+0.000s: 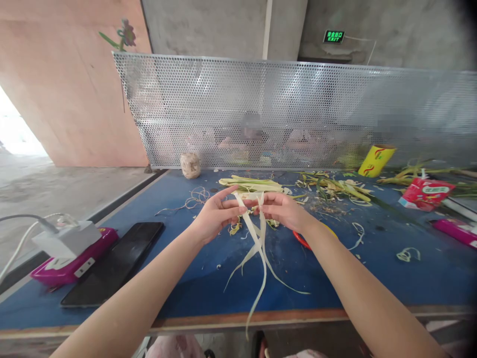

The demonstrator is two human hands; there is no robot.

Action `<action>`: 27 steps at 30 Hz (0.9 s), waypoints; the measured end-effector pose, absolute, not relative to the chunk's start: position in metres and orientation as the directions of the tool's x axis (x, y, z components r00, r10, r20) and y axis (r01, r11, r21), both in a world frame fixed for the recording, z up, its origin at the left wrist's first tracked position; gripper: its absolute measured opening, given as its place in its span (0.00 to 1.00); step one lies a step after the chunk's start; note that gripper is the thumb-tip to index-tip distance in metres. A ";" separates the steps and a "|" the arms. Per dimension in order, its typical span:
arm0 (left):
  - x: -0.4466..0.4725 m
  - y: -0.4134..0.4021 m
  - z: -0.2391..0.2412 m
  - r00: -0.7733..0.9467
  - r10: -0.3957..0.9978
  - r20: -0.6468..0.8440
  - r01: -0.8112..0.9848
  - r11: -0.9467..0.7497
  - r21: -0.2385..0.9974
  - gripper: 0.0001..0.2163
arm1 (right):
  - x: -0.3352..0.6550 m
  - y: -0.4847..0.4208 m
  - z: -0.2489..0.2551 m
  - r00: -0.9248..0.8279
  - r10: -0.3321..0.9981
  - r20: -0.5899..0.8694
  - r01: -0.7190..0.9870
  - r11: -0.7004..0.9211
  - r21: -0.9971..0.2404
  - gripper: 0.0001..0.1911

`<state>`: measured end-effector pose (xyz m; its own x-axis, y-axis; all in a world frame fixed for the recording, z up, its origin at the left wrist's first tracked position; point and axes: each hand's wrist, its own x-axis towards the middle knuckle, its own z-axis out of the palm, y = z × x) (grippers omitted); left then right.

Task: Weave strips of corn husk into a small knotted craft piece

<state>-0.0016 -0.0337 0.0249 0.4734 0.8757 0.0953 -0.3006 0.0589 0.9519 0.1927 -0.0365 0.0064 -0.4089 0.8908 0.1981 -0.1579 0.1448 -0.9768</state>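
Observation:
Over the middle of the blue table, my left hand (219, 213) pinches pale leaf strips (256, 243) between thumb and fingers. Close on its right, my right hand (285, 211) is closed on the upper ends of the same strips. The strips hang down, cross each other, and taper to thin tails, the longest reaching past the table's front edge. Just beyond my hands lies a bundle of pale green stalks (253, 183). A red ring-shaped thing (301, 240) is partly hidden behind my right forearm.
A black phone (115, 263) and a purple power strip (76, 263) with a white plug lie at left. A ball of twine (190, 165) stands by the perforated metal screen (223, 99). At right are leaf scraps (343, 189), a yellow roll (376, 160) and a red packet (427, 193).

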 end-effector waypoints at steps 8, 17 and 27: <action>0.003 -0.032 0.021 0.414 0.901 0.129 -0.153 -0.071 0.986 0.33 | 0.190 -0.038 0.006 -0.427 0.885 0.185 -0.235 0.089 -0.968 0.08; 0.002 -0.032 0.023 0.317 0.943 0.102 -0.224 -0.030 0.974 0.29 | 0.211 -0.064 0.027 -0.440 0.476 0.761 -0.873 -0.027 -0.488 0.06; 0.009 -0.038 0.016 0.305 0.929 0.211 -0.072 -0.199 0.977 0.39 | 0.174 -0.048 0.008 -0.346 0.914 0.211 -0.132 0.175 -0.976 0.08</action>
